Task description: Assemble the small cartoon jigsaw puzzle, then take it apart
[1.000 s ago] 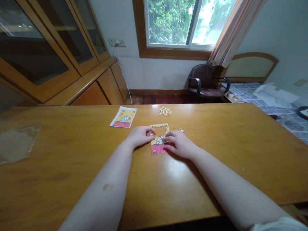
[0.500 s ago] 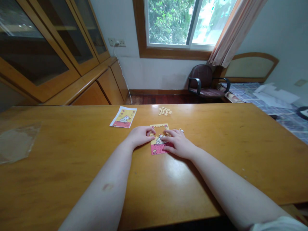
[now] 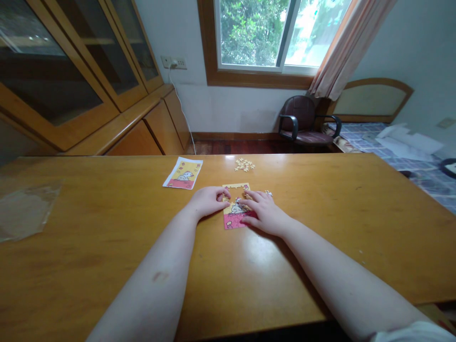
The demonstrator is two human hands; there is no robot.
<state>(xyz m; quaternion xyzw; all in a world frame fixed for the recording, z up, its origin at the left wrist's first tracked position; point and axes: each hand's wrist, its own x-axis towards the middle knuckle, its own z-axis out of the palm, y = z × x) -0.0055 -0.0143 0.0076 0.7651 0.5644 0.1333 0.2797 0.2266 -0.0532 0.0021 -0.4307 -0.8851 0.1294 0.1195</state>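
Observation:
A jigsaw puzzle (image 3: 233, 221) lies flat on the wooden table, pink at its near end and yellow at its far end, with a white cartoon animal across the middle. A gap shows the tabletop in its upper part. My left hand (image 3: 209, 202) rests at the puzzle's left edge, fingers curved and apart, thumb touching the border. From the right, my right hand (image 3: 265, 211) lies over the puzzle's right side with fingers spread on the pieces. A few loose pieces (image 3: 269, 193) sit just beyond my right hand. I make out nothing held in either hand.
A pile of puzzle pieces (image 3: 244, 165) lies near the table's far edge. Left of it is a printed picture sheet (image 3: 184, 174) with the same design. A clear plastic bag (image 3: 24, 209) lies at the far left. Beyond the table (image 3: 320, 190) stands an armchair (image 3: 301, 118).

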